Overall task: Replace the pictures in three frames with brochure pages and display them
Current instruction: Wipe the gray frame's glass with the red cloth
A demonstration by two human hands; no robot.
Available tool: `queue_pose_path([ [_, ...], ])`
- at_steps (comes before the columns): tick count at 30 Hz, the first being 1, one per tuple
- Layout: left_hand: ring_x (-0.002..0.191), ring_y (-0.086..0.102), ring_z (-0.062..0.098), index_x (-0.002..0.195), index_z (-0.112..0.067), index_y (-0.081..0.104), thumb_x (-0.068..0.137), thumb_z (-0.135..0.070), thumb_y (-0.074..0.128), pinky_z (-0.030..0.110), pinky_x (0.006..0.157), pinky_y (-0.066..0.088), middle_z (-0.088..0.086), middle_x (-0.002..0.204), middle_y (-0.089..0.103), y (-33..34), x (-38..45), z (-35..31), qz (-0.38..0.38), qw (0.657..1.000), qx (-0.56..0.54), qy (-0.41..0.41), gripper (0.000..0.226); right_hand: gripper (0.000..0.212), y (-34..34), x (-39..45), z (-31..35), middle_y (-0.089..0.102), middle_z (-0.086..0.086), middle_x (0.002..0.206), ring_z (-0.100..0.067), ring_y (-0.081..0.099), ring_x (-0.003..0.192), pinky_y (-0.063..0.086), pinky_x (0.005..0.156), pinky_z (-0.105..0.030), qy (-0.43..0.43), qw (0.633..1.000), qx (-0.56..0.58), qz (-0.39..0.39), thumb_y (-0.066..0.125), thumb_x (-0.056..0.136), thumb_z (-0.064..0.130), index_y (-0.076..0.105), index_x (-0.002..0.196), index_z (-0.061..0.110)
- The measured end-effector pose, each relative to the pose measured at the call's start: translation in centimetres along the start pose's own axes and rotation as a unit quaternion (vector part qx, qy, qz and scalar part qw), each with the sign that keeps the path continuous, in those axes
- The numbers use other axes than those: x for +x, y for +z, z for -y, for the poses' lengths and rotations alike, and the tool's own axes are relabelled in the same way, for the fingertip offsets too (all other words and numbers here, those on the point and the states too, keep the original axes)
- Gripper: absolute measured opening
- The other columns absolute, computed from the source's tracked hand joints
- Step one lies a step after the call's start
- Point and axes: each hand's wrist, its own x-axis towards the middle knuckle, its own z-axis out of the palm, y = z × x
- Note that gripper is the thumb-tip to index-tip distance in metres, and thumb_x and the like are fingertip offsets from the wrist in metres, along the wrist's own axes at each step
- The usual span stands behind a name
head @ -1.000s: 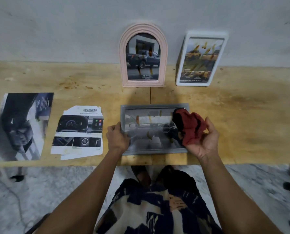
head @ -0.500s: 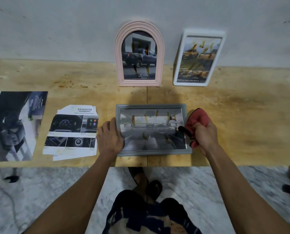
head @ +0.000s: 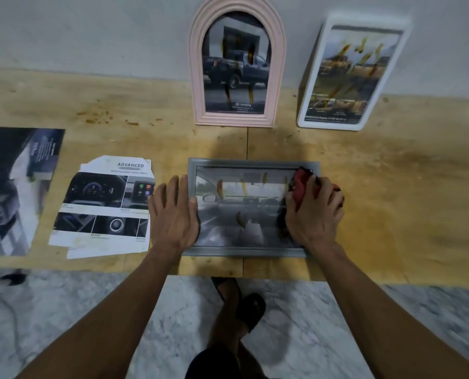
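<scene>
The tabletop (head: 392,187) is yellow wood (with brown stains), by a grey wall (head: 91,31). The left hand (head: 173,214) lies flat on the grey frame (head: 252,162); the right hand (head: 314,214) grips a red cloth (head: 300,181).

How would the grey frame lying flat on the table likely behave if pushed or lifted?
The grey frame looks rigid, so it should lift flat without sagging. Its glossy pane reflects light, so it is probably fragile. The left hand presses its edge, suggesting it might slide during wiping.

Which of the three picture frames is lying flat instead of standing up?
The grey frame nearest the person lies flat on the table. The pink arched frame and the white frame stand against the wall.
</scene>
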Motion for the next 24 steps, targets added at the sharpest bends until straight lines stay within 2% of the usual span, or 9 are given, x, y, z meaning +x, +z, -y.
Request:
queue_pose_path([
  [3,0.15,0.015,0.033,0.158,-0.02,0.02,0.103,-0.046,0.013,0.058,0.121,0.006,0.002,0.165,0.02,0.4,-0.2,0.0,-0.005,1.0,-0.006,-0.014,0.062,0.061,1.2,-0.3,0.2,0.035,-0.013,0.143,-0.034,0.029,0.119,0.03,0.092,-0.055,-0.006,0.999,-0.031,-0.024,0.036,0.099,0.048,0.037,0.144,0.006],
  [5,0.153,0.007,0.029,0.16,-0.023,0.014,0.102,-0.047,0.01,0.055,0.123,0.0,-0.002,0.167,0.012,0.7,-0.1,0.0,-0.001,1.0,-0.006,-0.025,0.063,0.059,1.7,-0.3,0.9,0.04,-0.014,0.142,-0.035,0.031,0.122,0.029,0.09,-0.053,-0.003,0.999,-0.038,-0.015,0.037,0.1,0.044,0.038,0.144,0.006],
  [8,0.154,0.0,0.025,0.16,-0.024,0.008,0.101,-0.048,0.008,0.053,0.123,-0.005,-0.005,0.168,0.005,1.0,-0.1,0.1,0.003,1.0,-0.001,-0.031,0.064,0.053,2.3,-0.6,2.6,0.047,-0.015,0.14,-0.038,0.043,0.12,0.038,0.086,-0.05,-0.014,0.999,-0.04,-0.014,0.043,0.098,0.038,0.043,0.142,0.008],
  [15,0.154,-0.004,0.023,0.16,-0.026,0.005,0.1,-0.049,0.006,0.05,0.122,-0.009,-0.008,0.168,0.001,1.0,0.1,0.1,0.01,0.999,0.004,-0.035,0.064,0.056,2.3,-0.2,5.6,0.025,-0.009,0.156,-0.036,0.02,0.138,0.025,0.107,-0.057,-0.005,0.997,0.067,0.023,0.04,0.099,0.039,0.031,0.15,0.017],
  [24,0.154,-0.009,0.02,0.16,-0.029,-0.001,0.101,-0.05,0.002,0.05,0.122,-0.01,-0.01,0.167,-0.004,1.2,0.1,0.2,0.018,0.999,0.008,-0.04,0.063,0.062,2.3,-1.4,9.0,0.014,-0.003,0.161,-0.031,0.008,0.144,0.014,0.115,-0.054,-0.018,0.989,0.132,0.058,0.037,0.099,0.044,0.021,0.154,0.019],
])
